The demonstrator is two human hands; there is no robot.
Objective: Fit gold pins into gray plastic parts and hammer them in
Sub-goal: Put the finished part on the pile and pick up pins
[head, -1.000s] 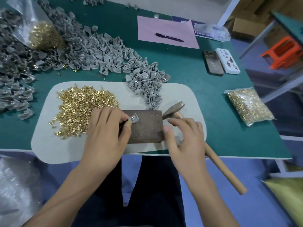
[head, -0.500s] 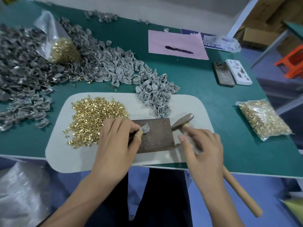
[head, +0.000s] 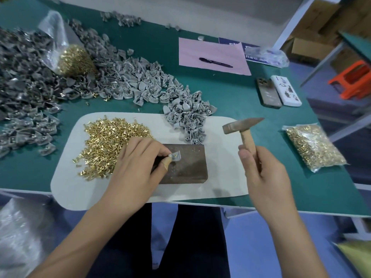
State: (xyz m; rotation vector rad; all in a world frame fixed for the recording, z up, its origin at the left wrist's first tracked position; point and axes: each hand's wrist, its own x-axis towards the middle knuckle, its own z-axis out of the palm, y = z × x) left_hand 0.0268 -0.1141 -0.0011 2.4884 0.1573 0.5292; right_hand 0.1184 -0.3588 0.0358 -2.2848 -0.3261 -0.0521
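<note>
The gray plastic part point(head: 175, 156), lying on the metal block point(head: 184, 165) near the counter's front edge, is being pinched by the left hand point(head: 138, 167) while the right hand point(head: 265, 173) is gripping the raised hammer point(head: 242, 127), so a misaimed blow could be hitting the fingertips point(head: 166, 162).

The left hand point(head: 138, 167) pinches a gray plastic part point(head: 175, 156) on the dark metal block point(head: 183, 164), a gold pin showing in it. The right hand point(head: 263, 175) grips a hammer point(head: 244, 128), head raised above the white mat point(head: 224, 177). Loose gold pins point(head: 106, 143) lie to the left.
</note>
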